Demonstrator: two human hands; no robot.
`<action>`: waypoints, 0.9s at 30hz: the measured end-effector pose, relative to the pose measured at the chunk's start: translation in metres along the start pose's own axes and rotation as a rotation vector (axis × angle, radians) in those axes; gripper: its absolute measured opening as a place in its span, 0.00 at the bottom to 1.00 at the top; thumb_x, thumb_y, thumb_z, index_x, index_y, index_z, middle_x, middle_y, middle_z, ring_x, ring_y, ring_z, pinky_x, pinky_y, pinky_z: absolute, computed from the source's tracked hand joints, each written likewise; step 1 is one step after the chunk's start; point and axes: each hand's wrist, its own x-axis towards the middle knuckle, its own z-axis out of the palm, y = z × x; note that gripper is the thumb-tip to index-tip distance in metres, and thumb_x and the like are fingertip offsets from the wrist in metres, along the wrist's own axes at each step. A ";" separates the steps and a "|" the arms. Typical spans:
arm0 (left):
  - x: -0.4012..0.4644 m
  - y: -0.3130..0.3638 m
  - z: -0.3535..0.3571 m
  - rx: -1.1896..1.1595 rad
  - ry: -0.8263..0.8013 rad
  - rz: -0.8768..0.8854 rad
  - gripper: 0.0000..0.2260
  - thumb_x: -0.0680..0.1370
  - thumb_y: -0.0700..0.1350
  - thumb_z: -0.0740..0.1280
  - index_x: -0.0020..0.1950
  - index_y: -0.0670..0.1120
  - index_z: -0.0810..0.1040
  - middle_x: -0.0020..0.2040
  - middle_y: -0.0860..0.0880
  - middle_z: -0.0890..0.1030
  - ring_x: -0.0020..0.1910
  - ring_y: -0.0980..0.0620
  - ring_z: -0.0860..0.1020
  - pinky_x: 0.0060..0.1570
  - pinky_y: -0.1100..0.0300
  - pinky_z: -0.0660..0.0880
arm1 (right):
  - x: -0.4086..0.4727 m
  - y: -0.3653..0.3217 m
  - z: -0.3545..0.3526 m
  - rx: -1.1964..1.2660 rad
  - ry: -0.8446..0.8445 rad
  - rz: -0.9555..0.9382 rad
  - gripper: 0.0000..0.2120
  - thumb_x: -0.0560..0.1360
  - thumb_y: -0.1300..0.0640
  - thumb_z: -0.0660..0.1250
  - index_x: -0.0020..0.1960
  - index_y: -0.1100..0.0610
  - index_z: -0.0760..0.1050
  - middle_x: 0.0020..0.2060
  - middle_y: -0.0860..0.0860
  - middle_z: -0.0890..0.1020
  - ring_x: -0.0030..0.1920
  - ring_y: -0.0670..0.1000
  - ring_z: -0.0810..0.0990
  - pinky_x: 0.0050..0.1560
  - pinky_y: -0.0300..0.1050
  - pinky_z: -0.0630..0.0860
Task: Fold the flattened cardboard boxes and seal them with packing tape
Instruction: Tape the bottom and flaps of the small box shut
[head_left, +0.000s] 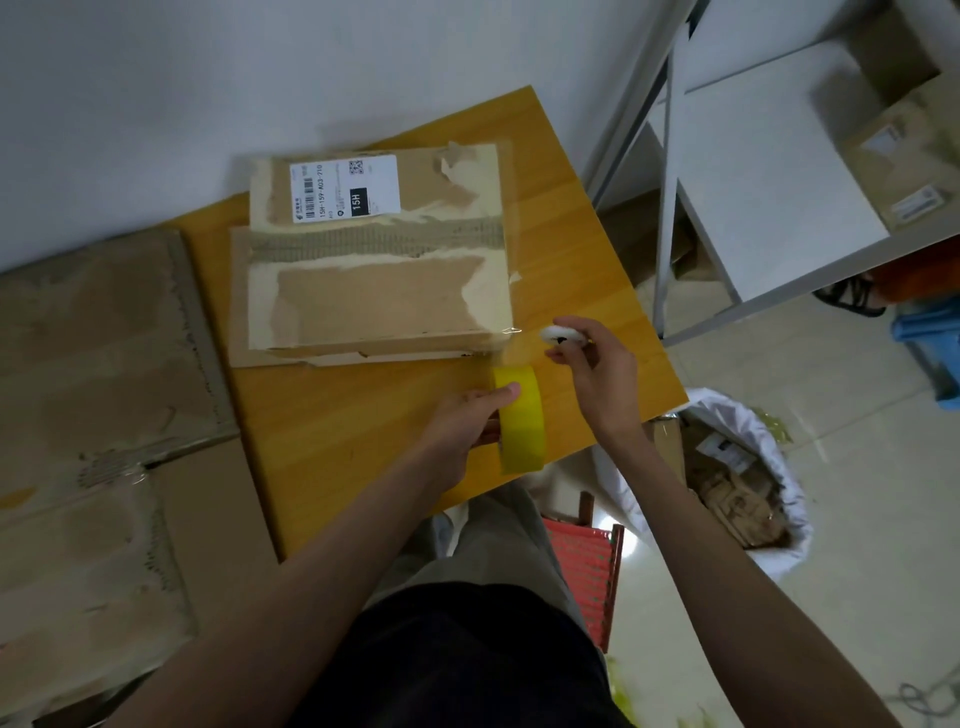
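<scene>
A worn cardboard box (374, 260) with a white shipping label lies folded on the wooden table (332, 415). A strip of clear tape runs from its right edge down to a yellow tape roll (522, 421) standing near the table's front edge. My left hand (462, 421) grips the roll, fingers curled over its top. To the right of the box's near corner, my right hand (597, 369) holds a small white object (563, 332) with a dark spot, close to the stretched tape.
Flattened cardboard sheets (98, 415) lie to the left of the table. A metal shelf (779, 171) with boxes stands at the right. A white sack of cardboard scraps (737, 483) sits on the floor, and a red stool (587, 566) is beneath me.
</scene>
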 end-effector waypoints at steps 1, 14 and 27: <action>0.000 0.000 0.000 -0.001 -0.004 0.002 0.23 0.77 0.52 0.72 0.67 0.41 0.76 0.61 0.43 0.82 0.57 0.45 0.81 0.46 0.57 0.77 | -0.001 -0.004 -0.001 -0.028 -0.018 -0.051 0.11 0.80 0.65 0.65 0.61 0.58 0.78 0.52 0.54 0.84 0.47 0.47 0.84 0.49 0.38 0.80; -0.001 0.001 0.002 0.001 -0.001 0.011 0.21 0.78 0.51 0.71 0.66 0.41 0.77 0.60 0.42 0.82 0.53 0.47 0.82 0.44 0.59 0.77 | 0.005 -0.012 0.009 -0.326 -0.210 -0.480 0.08 0.75 0.67 0.72 0.53 0.62 0.81 0.47 0.54 0.82 0.51 0.53 0.77 0.52 0.40 0.73; 0.001 0.003 0.002 0.052 -0.016 -0.010 0.20 0.79 0.51 0.69 0.65 0.38 0.77 0.56 0.42 0.83 0.55 0.45 0.82 0.48 0.58 0.76 | 0.030 0.055 0.014 -0.542 -0.392 0.033 0.14 0.76 0.70 0.66 0.60 0.63 0.82 0.53 0.63 0.82 0.53 0.62 0.79 0.51 0.51 0.73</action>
